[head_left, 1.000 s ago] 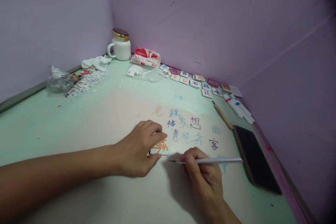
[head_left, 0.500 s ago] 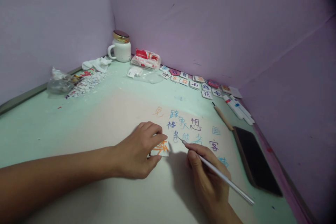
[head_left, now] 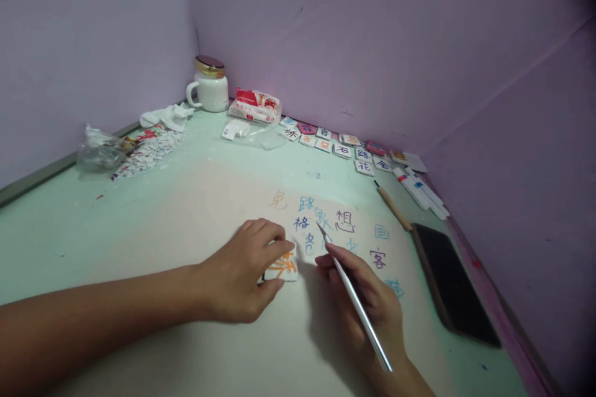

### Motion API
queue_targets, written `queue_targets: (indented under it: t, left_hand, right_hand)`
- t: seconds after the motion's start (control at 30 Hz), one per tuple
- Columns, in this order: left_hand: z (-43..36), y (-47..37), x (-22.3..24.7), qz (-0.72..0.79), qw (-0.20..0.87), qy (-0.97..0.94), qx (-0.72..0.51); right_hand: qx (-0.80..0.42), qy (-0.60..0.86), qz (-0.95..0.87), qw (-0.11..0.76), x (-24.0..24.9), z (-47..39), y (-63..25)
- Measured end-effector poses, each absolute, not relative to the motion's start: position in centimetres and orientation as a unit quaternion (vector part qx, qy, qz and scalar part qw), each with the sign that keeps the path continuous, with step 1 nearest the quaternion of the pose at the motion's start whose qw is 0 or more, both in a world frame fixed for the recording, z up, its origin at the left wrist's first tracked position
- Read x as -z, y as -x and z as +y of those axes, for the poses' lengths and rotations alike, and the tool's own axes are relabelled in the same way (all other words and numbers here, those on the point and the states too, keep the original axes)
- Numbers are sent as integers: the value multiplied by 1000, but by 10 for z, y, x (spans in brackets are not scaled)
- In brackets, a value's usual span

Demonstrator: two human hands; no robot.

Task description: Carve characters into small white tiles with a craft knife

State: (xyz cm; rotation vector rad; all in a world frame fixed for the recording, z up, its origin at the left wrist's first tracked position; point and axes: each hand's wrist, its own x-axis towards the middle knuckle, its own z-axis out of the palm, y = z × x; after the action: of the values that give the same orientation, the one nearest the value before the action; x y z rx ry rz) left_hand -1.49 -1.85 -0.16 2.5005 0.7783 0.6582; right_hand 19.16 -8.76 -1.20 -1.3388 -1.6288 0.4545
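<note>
My left hand [head_left: 242, 270] lies on the table, thumb and fingers closed around the edges of a small white square tile [head_left: 285, 267]. The tile bears an orange handwritten character, partly covered by the fingers. To its right, my right hand [head_left: 365, 301] grips a slim silver craft knife [head_left: 357, 303] like a pen. The blade points up and to the left, apart from the tile. Coloured characters [head_left: 345, 221] are written on the pale tabletop sheet [head_left: 195, 217] just beyond both hands.
Several character tiles [head_left: 343, 150] line the back wall. A wooden-handled carving tool [head_left: 393, 206], white markers [head_left: 413, 188] and a black phone [head_left: 454, 285] are on the right. At the back left are a lidded mug [head_left: 213, 92], a red-white packet [head_left: 256, 107], scraps [head_left: 149, 154] and a plastic bag [head_left: 100, 152].
My right hand has turned the craft knife more upright, its tip moving up and its rear end swinging left. The left hand stays on the tile. The view has shifted slightly.
</note>
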Motion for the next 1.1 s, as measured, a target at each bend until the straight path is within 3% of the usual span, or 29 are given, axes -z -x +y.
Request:
queue_targets:
  t: [0.4, 0.63, 0.9, 1.1]
  left_hand:
    - [-19, 16, 1, 265, 232, -902, -252]
    - [-19, 16, -1, 270, 241, -900, -244]
    - [-17, 19, -3, 255, 231, -890, -300]
    - [-22, 19, 2, 329, 148, -889, -283]
  right_hand:
    - [-270, 485, -707, 439, 6, -90, -198]
    - [-372, 547, -595, 457, -3, -89, -210]
    - [-398, 528, -519, 542, 6, -86, -202]
    - [-457, 553, -411, 563, 11, -82, -198]
